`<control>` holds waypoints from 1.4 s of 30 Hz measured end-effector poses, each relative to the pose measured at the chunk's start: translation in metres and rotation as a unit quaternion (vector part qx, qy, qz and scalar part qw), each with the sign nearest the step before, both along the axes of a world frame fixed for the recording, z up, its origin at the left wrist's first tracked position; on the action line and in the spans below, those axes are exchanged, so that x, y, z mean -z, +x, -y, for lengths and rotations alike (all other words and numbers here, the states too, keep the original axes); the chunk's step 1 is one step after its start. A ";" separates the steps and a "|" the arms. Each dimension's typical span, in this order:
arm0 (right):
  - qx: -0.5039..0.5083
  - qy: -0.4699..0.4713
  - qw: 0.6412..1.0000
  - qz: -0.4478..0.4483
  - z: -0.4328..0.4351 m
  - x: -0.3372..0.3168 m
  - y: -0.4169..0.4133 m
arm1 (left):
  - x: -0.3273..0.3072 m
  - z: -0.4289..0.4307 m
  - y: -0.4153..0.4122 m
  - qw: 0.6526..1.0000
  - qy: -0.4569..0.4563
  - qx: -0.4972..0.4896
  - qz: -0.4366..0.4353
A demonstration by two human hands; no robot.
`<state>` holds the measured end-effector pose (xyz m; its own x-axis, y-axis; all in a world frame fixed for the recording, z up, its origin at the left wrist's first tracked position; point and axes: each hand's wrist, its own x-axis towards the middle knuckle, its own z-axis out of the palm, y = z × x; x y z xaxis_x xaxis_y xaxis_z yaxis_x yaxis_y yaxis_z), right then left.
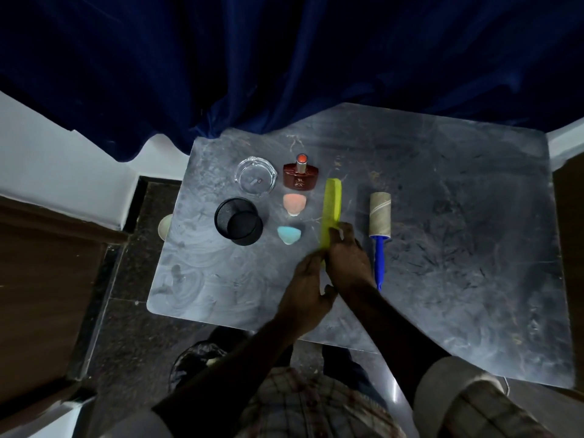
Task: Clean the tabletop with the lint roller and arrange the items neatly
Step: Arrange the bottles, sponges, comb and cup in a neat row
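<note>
A yellow-green comb [332, 207] lies lengthwise on the grey tabletop [458, 216]. My right hand [347, 257] rests over its near end with the fingers on it. My left hand [308, 289] touches the same end from the left. The lint roller [380, 229], with a brown roll and a blue handle, lies flat just right of my right hand, untouched. Left of the comb sit a red perfume bottle [301, 176], a pink sponge [294, 203] and a blue sponge [289, 234] in a column. Further left are a glass ashtray [256, 180] and a black mesh cup [238, 221].
A dark blue curtain [284, 58] hangs over the table's far edge. A black bin [196, 365] stands on the floor below the near edge. Brown furniture [41, 279] is at the left, and another brown piece [572, 248] at the right. Scattered dark specks mark the table's right half.
</note>
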<state>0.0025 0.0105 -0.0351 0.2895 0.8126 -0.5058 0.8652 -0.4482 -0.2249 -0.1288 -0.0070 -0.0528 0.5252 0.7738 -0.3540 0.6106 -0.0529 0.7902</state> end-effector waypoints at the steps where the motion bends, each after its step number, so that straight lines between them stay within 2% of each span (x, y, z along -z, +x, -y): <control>1: 0.005 0.002 1.000 -0.003 -0.001 0.000 0.000 | 0.001 -0.001 0.001 1.000 -0.003 -0.005 0.001; 7: 0.032 0.020 0.999 -0.011 -0.001 0.005 0.001 | 0.002 0.003 0.006 0.998 -0.029 -0.053 0.005; 10: 0.098 0.038 0.994 -0.013 -0.003 0.008 -0.004 | 0.003 0.003 0.008 0.997 -0.036 -0.070 0.006; 16: 0.205 0.057 0.977 -0.010 -0.015 0.013 -0.006 | 0.007 -0.004 0.008 0.999 -0.034 -0.035 -0.012; 21: 0.237 0.053 0.970 0.007 -0.035 0.018 -0.001 | 0.009 -0.003 0.007 0.999 -0.037 -0.003 -0.040; 26: 0.286 0.029 0.957 -0.021 -0.047 0.019 0.004 | 0.008 -0.004 0.009 0.999 -0.039 -0.017 -0.028; 32: 0.273 0.014 0.962 -0.015 -0.045 0.020 0.011 | 0.005 -0.005 0.007 0.992 -0.051 -0.112 0.041; 37: 0.250 0.058 0.967 0.010 -0.034 0.016 0.010 | 0.005 -0.002 0.014 0.977 -0.076 -0.160 0.119; 40: 0.194 0.080 0.976 0.050 -0.030 0.008 0.012 | 0.002 -0.001 0.025 0.971 -0.099 -0.167 0.142; 42: 0.190 0.100 0.976 0.043 -0.027 0.000 0.018 | -0.002 -0.001 0.031 0.966 -0.098 -0.179 0.158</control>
<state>0.0201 0.0376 -0.0348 0.6232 0.7185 -0.3090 0.6651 -0.6947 -0.2740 -0.0978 -0.0060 -0.0510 0.3423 0.8599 -0.3786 0.2884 0.2873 0.9134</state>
